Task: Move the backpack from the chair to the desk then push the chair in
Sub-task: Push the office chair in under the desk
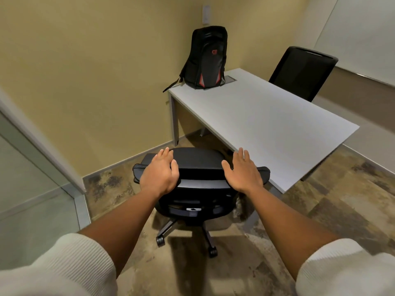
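A black backpack (206,58) with red accents stands upright at the far left corner of the white desk (267,129), leaning against the yellow wall. A black wheeled office chair (201,178) stands in front of me beside the desk's near left edge, its seat bare. My left hand (159,175) hovers over the left end of the chair's backrest with fingers spread. My right hand (242,171) is held flat over the right end, fingers apart. Neither hand holds anything, and I cannot tell whether they touch the backrest.
A second black chair (303,71) stands behind the desk at the far right. A yellow wall runs along the left, with a glass partition (32,189) near me. A cable hatch (229,79) lies in the desk beside the backpack. Patterned carpet covers the floor.
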The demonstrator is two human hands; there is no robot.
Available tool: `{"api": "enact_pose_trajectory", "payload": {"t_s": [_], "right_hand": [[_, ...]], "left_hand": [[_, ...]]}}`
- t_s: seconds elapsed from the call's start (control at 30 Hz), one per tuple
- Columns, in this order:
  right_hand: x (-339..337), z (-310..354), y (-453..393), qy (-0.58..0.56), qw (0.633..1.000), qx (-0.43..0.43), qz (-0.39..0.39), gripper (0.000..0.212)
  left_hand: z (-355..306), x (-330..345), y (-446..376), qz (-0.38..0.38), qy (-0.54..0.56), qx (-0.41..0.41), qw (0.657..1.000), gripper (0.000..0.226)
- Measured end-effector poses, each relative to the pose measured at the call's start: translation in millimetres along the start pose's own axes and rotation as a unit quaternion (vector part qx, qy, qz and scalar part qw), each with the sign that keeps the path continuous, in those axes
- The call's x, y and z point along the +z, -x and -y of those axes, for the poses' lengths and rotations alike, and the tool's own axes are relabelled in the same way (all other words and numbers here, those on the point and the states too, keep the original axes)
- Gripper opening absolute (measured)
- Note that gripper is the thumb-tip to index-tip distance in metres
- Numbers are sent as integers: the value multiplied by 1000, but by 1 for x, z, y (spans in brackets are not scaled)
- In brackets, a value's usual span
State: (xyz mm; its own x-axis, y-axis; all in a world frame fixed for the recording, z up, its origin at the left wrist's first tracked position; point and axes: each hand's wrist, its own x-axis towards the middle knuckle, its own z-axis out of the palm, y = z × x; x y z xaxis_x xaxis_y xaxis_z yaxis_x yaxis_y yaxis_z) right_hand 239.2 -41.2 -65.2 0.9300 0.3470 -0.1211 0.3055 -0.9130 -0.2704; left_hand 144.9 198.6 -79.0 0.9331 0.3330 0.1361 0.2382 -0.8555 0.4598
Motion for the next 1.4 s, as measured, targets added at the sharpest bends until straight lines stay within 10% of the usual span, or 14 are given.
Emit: {"api": "enact_pose_trajectory", "payload": {"t_s": [1.4], "right_hand": [[7, 92, -225, 35, 984, 174, 5, 80]], "left_hand": [[99, -4, -315, 128, 60, 154, 978, 50]]}}
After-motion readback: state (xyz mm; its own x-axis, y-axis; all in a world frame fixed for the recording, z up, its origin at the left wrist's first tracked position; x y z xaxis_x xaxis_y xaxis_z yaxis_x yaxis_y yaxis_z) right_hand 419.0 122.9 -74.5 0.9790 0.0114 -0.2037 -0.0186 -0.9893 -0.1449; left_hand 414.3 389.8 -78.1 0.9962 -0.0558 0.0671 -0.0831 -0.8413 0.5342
